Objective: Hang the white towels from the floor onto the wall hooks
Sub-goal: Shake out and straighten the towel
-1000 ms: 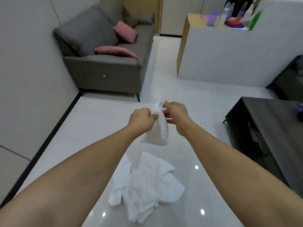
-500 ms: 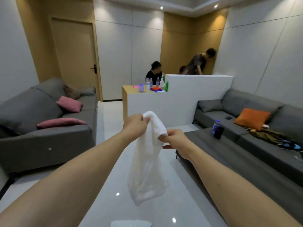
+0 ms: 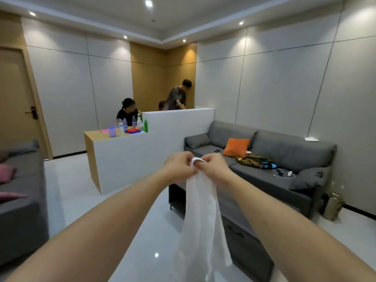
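A white towel [image 3: 201, 220] hangs straight down in front of me, held up at chest height. My left hand [image 3: 179, 167] and my right hand [image 3: 213, 166] pinch its top edge side by side, knuckles nearly touching. The cloth drapes long and narrow between my forearms. No wall hooks show in this view, and the other towels on the floor are out of sight.
A dark low table [image 3: 240, 226] stands just behind the towel. A grey sofa [image 3: 284, 159] with an orange cushion [image 3: 236, 147] lines the right wall, another sofa [image 3: 20, 200] the left. A white counter [image 3: 142, 157] with bottles and people sits ahead.
My view has risen from the floor pile to the room and turned right. My hands lifted the towel, then came close together at its top edge.
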`<act>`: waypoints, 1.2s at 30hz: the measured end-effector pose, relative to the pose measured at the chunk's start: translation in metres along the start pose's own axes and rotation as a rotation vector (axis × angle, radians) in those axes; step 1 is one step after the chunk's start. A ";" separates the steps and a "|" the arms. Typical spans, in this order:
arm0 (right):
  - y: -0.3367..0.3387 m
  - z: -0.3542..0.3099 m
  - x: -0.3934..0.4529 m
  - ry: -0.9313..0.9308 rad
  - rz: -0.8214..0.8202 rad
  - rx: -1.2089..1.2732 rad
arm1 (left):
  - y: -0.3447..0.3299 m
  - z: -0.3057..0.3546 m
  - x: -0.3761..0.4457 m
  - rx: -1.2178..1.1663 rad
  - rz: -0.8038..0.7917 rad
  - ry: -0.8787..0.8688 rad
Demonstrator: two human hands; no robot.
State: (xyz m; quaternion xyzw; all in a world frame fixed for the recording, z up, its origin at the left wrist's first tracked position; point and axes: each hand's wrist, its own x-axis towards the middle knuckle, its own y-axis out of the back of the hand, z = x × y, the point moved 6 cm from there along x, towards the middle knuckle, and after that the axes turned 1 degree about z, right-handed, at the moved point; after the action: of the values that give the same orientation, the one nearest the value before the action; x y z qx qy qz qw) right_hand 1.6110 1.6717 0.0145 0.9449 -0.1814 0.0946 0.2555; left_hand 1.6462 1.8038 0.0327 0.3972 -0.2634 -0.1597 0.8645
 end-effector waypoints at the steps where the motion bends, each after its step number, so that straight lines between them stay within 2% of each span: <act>1: 0.019 0.002 -0.005 0.021 0.016 -0.059 | -0.005 0.015 0.001 0.058 0.042 -0.017; 3: 0.059 0.008 -0.016 0.075 0.038 -0.215 | -0.020 0.045 0.008 0.095 0.092 -0.050; 6: 0.115 0.032 -0.034 0.087 0.047 -0.481 | -0.045 0.095 0.018 0.014 0.181 -0.076; 10: 0.184 0.098 -0.057 -0.128 0.061 -0.677 | -0.077 0.169 0.025 -0.085 0.286 -0.086; 13: 0.239 0.151 -0.078 -0.272 0.026 -0.649 | -0.091 0.209 0.032 -0.151 0.329 -0.020; 15: 0.279 0.169 -0.089 -0.299 0.056 -0.589 | -0.111 0.230 0.039 -0.133 0.257 0.020; 16: 0.297 0.171 -0.091 -0.277 0.084 -0.560 | -0.127 0.242 0.042 -0.122 0.160 -0.004; 19: 0.343 0.155 -0.092 -0.140 0.178 -0.426 | -0.202 0.288 0.040 -0.161 -0.281 -0.105; 20: 0.356 0.148 -0.092 -0.099 0.209 -0.410 | -0.226 0.303 0.037 -0.148 -0.359 -0.128; 21: 0.369 0.145 -0.091 -0.066 0.230 -0.440 | -0.246 0.316 0.037 -0.114 -0.373 -0.166; 23: 0.393 0.154 -0.090 -0.053 0.233 -0.629 | -0.269 0.337 0.044 -0.053 -0.292 -0.198; 25: 0.423 0.183 -0.095 -0.139 0.238 -0.780 | -0.278 0.350 0.058 -0.094 -0.201 -0.189; 28: 0.471 0.227 -0.103 -0.285 0.296 -0.750 | -0.284 0.360 0.093 -0.249 -0.103 -0.128; 31: 0.504 0.238 -0.090 -0.249 0.438 -0.550 | -0.321 0.382 0.124 -0.245 -0.269 -0.193; 33: 0.516 0.232 -0.066 -0.202 0.458 -0.472 | -0.365 0.406 0.137 -0.267 -0.407 -0.239; 36: 0.536 0.233 -0.025 -0.147 0.417 -0.634 | -0.421 0.436 0.166 -0.337 -0.402 -0.270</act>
State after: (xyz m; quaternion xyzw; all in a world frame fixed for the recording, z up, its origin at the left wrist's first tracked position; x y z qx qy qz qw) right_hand 1.3980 1.1281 0.0499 0.7660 -0.4078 0.0156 0.4966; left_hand 1.4987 1.1938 0.0006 0.2673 -0.2619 -0.4206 0.8265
